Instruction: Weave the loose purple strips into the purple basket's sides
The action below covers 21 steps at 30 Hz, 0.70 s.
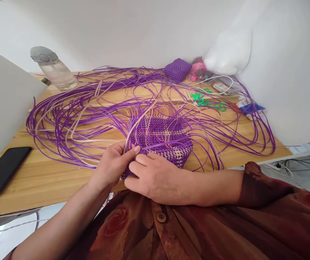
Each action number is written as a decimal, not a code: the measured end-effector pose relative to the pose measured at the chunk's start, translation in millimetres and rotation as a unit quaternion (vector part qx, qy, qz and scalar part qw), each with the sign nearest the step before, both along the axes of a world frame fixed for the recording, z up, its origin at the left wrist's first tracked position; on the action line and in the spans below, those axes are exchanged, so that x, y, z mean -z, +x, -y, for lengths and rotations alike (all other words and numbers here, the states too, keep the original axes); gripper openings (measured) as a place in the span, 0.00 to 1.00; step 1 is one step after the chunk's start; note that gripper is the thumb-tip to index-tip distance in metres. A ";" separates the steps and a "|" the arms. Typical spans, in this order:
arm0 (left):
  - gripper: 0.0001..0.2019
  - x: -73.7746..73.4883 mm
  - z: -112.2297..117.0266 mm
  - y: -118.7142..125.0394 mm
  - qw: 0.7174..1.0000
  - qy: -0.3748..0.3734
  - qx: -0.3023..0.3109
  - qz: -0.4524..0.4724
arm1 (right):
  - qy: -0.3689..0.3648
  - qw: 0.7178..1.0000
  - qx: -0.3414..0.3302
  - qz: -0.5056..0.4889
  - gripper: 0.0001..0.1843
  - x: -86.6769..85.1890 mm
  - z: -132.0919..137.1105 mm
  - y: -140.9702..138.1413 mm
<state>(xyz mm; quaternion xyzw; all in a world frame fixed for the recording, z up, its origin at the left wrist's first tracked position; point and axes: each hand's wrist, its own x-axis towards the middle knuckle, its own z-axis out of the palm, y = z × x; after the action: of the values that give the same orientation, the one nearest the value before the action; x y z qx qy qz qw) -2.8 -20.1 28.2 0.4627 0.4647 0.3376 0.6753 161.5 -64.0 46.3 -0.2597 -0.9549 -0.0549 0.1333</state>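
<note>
A half-woven basket (168, 134) of purple and cream plastic strips lies at the table's front edge, close to my body. Long loose strips fan out from its rim on every side. My left hand (114, 160) pinches the near left corner of the weave, thumb on top, beside some upright cream strips. Against that same corner, my right hand (155, 177) has its fingers curled in, close to the left thumb. What the right fingers hold is hidden by the hand itself. A few thin pink loops show on the woven surface.
A black phone (4, 172) lies at the left. A clear bottle (57, 70) with a grey lid stands at the back left. Behind the strips are a purple woven piece (178, 70), green clips (202, 97), a white cable and a blue-white packet (249, 107).
</note>
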 end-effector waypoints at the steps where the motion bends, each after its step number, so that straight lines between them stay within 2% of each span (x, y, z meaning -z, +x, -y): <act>1: 0.15 -0.1 0.1 -0.2 1.000 0.005 -0.005 -0.002 | 0.005 1.000 -0.017 -0.002 0.11 -1.4 -2.2 -1.4; 7: 0.16 4.8 -2.4 -1.8 1.000 0.026 -0.010 -0.010 | 0.061 0.992 -0.112 -0.021 0.12 -5.5 -14.4 -1.4; 13: 0.15 3.2 -4.5 -1.1 0.999 -0.033 -0.008 0.041 | 0.016 0.999 -0.047 0.021 0.08 -2.4 -12.6 -3.5; 18: 0.17 -2.4 -7.9 -2.3 0.998 -0.052 -0.011 0.043 | 0.030 0.997 -0.073 0.010 0.09 -1.5 -17.1 -5.7; 21: 0.16 -0.8 -11.2 -2.8 0.997 -0.062 -0.006 0.050 | -0.008 0.999 -0.051 0.007 0.08 -1.0 -15.7 -3.9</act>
<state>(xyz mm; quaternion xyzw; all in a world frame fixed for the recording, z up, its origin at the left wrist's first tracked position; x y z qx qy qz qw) -5.6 -8.9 29.0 0.3997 0.4535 0.3344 0.7230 157.6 -48.3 47.4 -0.2116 -0.9681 -0.0422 0.1270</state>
